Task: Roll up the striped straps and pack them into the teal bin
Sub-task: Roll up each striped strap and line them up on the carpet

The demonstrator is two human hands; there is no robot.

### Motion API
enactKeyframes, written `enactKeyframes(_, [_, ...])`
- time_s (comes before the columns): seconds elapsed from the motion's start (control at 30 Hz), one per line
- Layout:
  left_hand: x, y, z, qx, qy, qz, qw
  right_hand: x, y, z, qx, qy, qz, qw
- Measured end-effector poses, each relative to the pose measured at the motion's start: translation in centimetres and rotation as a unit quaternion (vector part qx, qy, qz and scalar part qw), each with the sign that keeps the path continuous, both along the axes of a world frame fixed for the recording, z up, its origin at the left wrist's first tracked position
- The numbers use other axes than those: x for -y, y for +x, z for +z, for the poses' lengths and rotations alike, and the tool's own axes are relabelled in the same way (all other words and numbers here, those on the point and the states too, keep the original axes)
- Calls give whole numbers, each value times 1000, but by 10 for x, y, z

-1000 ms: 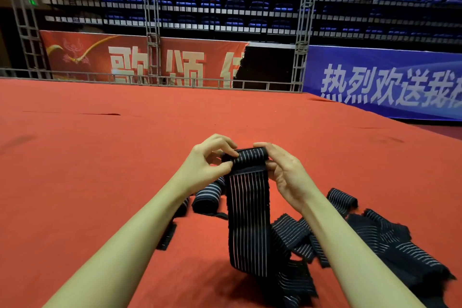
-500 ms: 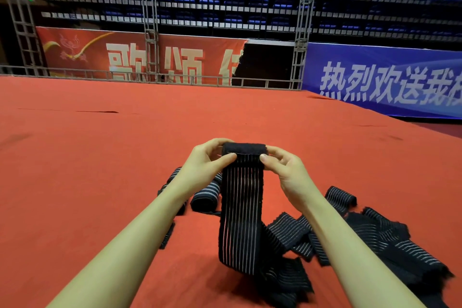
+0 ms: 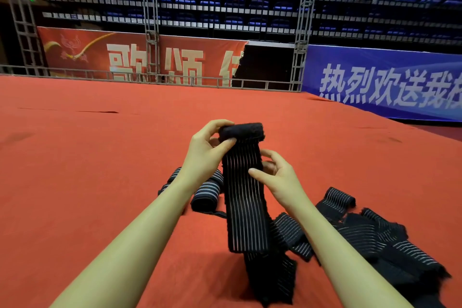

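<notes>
Rolling in progress on one striped strap (image 3: 243, 197), held up in the air above the red carpet (image 3: 100, 182). Left hand (image 3: 205, 155) pinches the small started roll (image 3: 242, 131) at the strap's top end, thumb on the near face and fingers curled behind. Right hand (image 3: 280, 177) sits lower on the strap's right edge, thumb across the front and fingers curled behind, gripping the flat band. The tail hangs down and its lower end lies folded on the carpet near the view's bottom edge.

Doing it well, as a judgement: keep the band taut between the two hands so each turn lands tight, keep the edges lined up so the roll doesn't cone out sideways, and feed the tail up in short lengths (elastic fabric will likely spring loose if the pinch relaxes). Left hand should turn the roll while the right guides and tensions.

Two finished rolls (image 3: 207, 194) lie on the carpet just behind the left wrist. A loose heap of unrolled straps (image 3: 375, 235) sprawls to the right, partly under the right forearm, well short of done. The teal bin is not in view, so its place cannot be told.
</notes>
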State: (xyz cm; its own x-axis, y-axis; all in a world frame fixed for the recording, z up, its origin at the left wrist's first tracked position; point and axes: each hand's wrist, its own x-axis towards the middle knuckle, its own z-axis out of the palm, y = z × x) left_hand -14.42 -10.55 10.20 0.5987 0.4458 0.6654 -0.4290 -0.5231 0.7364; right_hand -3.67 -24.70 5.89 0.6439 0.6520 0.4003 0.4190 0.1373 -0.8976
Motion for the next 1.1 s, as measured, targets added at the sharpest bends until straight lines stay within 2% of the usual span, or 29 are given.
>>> enactKeyframes(0.1, [-2,0,4,7,14,26,1000,5,3,-5,-4,2,-17,1000])
enactKeyframes(0.2, [-5,-2,1,-3,34,39,999,7,2,-6,-45,18,6,999])
enactKeyframes(0.33, [-5,-6,-2,-6,15,8,1000,7,-2,7,-49,70,20,996])
enactKeyframes(0.43, [-4,-7,1,12,57,-12,998,7,-4,20,-77,107,30,991])
enactKeyframes(0.53, [-2,-9,-1,21,98,-14,995,6,-7,25,-63,108,39,991])
enactKeyframes(0.7, [0,-16,-4,-26,54,-61,996,10,-7,22,-89,135,47,986])
enactKeyframes(0.77, [0,-16,-4,-30,44,-44,998,12,-6,22,-80,131,54,987])
enactKeyframes(0.93, [1,-15,-5,-109,-20,-17,994,14,-9,21,-75,126,39,988])
enactKeyframes(1.0, [2,-15,-6,-102,-18,-29,994,15,-8,19,-87,119,24,989])
enactKeyframes(1.1, [3,-18,-9,-73,-16,-31,997,14,-7,13,-57,77,27,995])
